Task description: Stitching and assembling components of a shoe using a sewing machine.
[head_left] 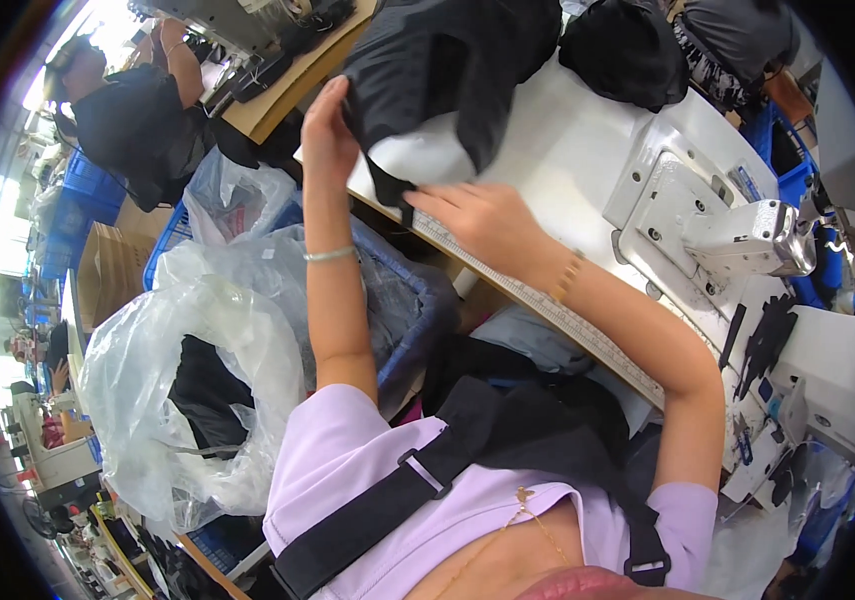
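Note:
A dark grey and black garment (412, 85) hangs over the near left edge of the white sewing table (547, 140). My left hand (328, 140) is at its left edge, closed on the cloth, with some fingers hidden behind it. My right hand (487, 228) pinches a narrow black end (393, 188) of the same garment just beyond the table's edge. Between the hands the cloth bows round a gap where the white tabletop shows.
A sewing machine (747, 235) stands at the right, with black fabric strips (767, 335) nearby. A black bundle (622, 55) lies at the back. To the left are a clear plastic bag (117, 370) and a blue crate (432, 310). A co-worker (132, 125) sits at far left.

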### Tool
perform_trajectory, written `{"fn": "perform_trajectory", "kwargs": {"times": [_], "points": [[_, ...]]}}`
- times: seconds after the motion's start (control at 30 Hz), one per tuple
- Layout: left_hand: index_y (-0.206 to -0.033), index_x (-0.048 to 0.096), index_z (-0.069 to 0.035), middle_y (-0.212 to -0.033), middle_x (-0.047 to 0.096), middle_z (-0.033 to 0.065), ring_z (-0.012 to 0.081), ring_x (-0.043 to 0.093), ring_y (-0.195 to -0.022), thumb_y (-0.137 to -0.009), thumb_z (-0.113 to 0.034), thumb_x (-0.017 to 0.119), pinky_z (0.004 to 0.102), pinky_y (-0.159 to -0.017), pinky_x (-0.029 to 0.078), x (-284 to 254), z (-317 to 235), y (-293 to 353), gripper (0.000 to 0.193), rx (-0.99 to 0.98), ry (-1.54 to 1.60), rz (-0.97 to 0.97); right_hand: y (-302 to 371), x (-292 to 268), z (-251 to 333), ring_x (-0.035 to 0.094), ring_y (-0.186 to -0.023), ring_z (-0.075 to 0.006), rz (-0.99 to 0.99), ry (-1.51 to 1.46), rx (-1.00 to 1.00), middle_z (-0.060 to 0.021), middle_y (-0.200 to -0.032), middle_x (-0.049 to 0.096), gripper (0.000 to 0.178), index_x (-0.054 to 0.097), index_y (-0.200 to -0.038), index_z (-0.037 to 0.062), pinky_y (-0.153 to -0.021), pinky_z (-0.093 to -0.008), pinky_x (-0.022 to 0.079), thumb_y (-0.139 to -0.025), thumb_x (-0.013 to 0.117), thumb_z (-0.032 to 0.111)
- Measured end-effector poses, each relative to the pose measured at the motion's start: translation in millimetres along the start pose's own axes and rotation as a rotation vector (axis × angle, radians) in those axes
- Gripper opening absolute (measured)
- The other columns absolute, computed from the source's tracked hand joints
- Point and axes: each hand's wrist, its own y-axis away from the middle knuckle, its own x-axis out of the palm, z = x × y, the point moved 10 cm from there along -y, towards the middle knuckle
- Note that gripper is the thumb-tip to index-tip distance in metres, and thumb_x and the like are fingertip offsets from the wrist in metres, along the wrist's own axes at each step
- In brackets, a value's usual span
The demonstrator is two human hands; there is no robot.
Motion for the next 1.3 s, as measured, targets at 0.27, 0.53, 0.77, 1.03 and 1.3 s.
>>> {"fn": "perform_trajectory", "kwargs": {"times": [0.27,0.53,0.77,1.03,1.3], "points": [[-0.109,0.055,-0.003,-0.107,0.06,0.0052,0.0136,0.054,-0.103,-0.09,-0.012,0.048,0.0252,-0.092,0.038,-89,-3,-84,0.022,0.006,-0.022,0.121,-63,117,2,0.067,-0.069,-0.0214,0.087,0.435,0.02,-0.0264,-0.086,0.065,0.029,0.063,-0.094,-0.0088,-0.051,-0.026,0.05,-0.074,0.052,0.01],[-0.102,0.057,-0.009,-0.09,0.06,-0.0026,0.0094,0.054,-0.079,-0.092,-0.02,0.049,0.0201,-0.074,0.042,-50,33,-121,0.017,-0.146,-0.303,0.042,-70,122,-47,0.068,-0.074,-0.0247,0.192,0.392,0.265,-0.0335,-0.106,0.058,0.043,0.052,-0.118,-0.0103,-0.056,-0.0284,0.053,-0.08,0.049,0.01],[-0.096,0.058,-0.011,-0.078,0.055,-0.0041,0.0061,0.052,-0.073,-0.09,-0.026,0.051,0.0207,-0.065,0.042,-33,34,-122,0.017,-0.224,-0.417,0.21,-56,108,-36,0.067,-0.067,-0.0252,0.154,0.121,0.142,-0.0268,-0.113,0.057,0.027,0.053,-0.105,-0.0017,-0.057,-0.033,0.053,-0.082,0.048,0.011],[-0.092,0.061,-0.009,-0.083,0.059,-0.0035,0.0085,0.052,-0.076,-0.089,-0.024,0.055,0.0217,-0.068,0.041,-32,41,-134,0.016,-0.305,-0.512,0.2,-46,110,-52,0.065,-0.07,-0.025,0.18,0.093,0.234,-0.0103,-0.123,0.054,0.042,0.053,-0.118,0.0054,-0.06,-0.036,0.052,-0.076,0.052,0.006],[-0.091,0.064,-0.002,-0.068,0.058,-0.0005,0.0059,0.047,-0.05,-0.09,-0.015,0.054,0.0169,-0.038,0.03,-73,8,-156,0.017,-0.367,-0.692,0.169,-54,100,-31,0.066,-0.076,-0.0229,0.12,-0.097,0.13,-0.0041,-0.122,0.057,0.035,0.056,-0.116,0.0103,-0.064,-0.0345,0.052,-0.082,0.048,0.009]]}}
